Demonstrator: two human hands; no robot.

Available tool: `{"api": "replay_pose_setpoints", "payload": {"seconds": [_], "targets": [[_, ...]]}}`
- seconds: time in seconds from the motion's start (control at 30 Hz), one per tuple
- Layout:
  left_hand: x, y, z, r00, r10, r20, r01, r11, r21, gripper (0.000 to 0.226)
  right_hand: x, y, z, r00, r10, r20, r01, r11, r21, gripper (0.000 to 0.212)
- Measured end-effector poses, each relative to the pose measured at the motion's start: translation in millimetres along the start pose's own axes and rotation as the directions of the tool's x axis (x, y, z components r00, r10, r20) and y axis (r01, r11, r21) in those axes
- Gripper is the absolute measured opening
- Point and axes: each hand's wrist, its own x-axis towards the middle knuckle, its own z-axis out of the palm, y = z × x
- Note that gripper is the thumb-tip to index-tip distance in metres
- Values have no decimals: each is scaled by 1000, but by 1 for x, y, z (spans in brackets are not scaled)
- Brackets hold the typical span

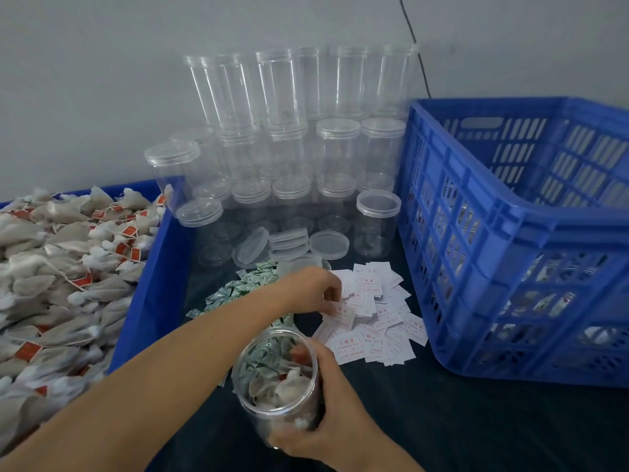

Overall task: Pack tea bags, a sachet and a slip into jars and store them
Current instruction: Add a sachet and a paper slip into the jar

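Head view: our right hand [326, 410] gripped an open clear jar [279, 379] at lower centre of the frame, tea bags and green sachets inside it. Our left hand [313, 291] reached across to centre frame and pinched one white slip [342, 313] over the slip pile [377, 321]. Loose sachets [238, 289] lay just left of the pile. Tea bags [64, 267] filled the left edge; a blue crate [517, 240] stood at right.

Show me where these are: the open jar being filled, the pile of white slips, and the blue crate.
open jar [279, 379], head view, on its glass wall
white slips [377, 321], head view, middle of pile
blue crate [510, 212], head view, near rim
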Motion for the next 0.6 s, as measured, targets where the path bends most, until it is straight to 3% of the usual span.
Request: {"api": "replay_pose_setpoints", "payload": {"seconds": [0.2,0.4,0.6], "targets": [[-14,2,-19,1000,-16,18,17,998,-68,11,-1,2,0,1000,-5,5,5,1000,3,99],[-58,10,-83,994,-53,-90,36,982,-186,7,-2,2,0,999,16,31,-18,998,56,99],[-130,24,-123,997,-73,-16,63,931,-359,14,-2,2,1,998,49,43,-53,994,91,97]]}}
